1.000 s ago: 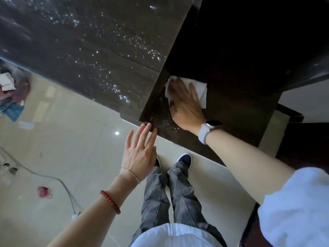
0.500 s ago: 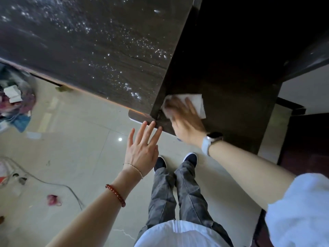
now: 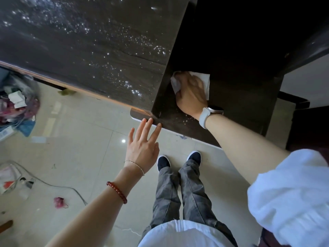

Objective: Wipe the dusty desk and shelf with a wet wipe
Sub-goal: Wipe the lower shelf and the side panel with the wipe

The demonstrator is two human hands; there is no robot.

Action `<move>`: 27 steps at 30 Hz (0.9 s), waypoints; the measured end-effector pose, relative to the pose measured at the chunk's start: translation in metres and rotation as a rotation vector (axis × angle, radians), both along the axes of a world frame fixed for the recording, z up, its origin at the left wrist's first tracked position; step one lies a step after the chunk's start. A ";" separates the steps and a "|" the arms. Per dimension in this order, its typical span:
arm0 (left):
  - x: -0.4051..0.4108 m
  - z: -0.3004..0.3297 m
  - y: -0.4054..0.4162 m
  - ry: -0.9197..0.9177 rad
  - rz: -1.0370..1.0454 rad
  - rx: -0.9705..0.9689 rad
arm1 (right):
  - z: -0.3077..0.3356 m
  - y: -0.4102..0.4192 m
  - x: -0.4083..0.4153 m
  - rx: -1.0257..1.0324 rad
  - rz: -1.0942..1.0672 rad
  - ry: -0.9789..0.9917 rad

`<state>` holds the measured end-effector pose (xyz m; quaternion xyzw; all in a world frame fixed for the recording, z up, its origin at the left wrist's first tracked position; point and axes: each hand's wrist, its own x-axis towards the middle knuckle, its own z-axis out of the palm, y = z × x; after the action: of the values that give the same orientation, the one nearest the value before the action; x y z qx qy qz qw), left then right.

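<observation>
Head view: right hand (image 3: pixel 191 94) presses wet wipe (image 3: pixel 204 81) flat on dark shelf (image 3: pixel 231 97), beside desk (image 3: pixel 89 50) edge. Left hand (image 3: pixel 142 145) loose, holding nothing, fingertips at shelf corner. Pls wipe w/ even pressure, overlapping strokes, into corner.

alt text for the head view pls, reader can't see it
Seen from above, a person's right hand presses a white wipe on a dark shelf beside a dusty, speckled desk. The left hand is open, fingertips at the shelf's front edge. Below are the person's legs on a tiled floor.
</observation>
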<state>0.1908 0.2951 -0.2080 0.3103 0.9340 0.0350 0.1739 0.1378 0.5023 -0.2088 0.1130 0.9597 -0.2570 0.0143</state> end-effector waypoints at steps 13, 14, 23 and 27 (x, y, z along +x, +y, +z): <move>-0.002 -0.002 -0.001 0.032 -0.010 0.034 | 0.005 0.031 -0.017 0.376 0.279 -0.125; -0.003 -0.002 -0.001 0.035 -0.009 0.036 | 0.007 0.032 -0.022 0.354 0.253 -0.115; -0.001 -0.004 -0.001 -0.020 0.019 0.045 | -0.001 -0.003 0.030 0.371 0.497 -0.166; -0.003 -0.001 -0.002 -0.035 0.050 0.105 | -0.008 -0.014 0.056 0.423 0.698 -0.111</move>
<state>0.1881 0.2930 -0.2089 0.2949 0.9351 0.0937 0.1728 0.1937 0.4886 -0.2163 -0.2051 0.9698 -0.0273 0.1289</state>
